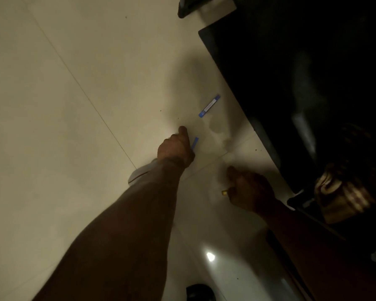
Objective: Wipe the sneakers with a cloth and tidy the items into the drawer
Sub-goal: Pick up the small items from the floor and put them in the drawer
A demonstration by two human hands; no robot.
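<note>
Your left hand [176,148] pinches one blue stick [195,143]; the other blue stick [209,106], angled toward one o'clock, lies near at one o'clock.

Head view looks steeply down, tilted, close over a pale tiled floor [63,127]

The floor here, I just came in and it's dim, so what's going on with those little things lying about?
A person is reaching down to the pale tiled floor. The left hand grips a small blue stick-like item, and the right hand holds something small with a yellow tip. Another blue and white item lies loose on the tiles beside dark furniture. No cloth is plainly visible.
</note>
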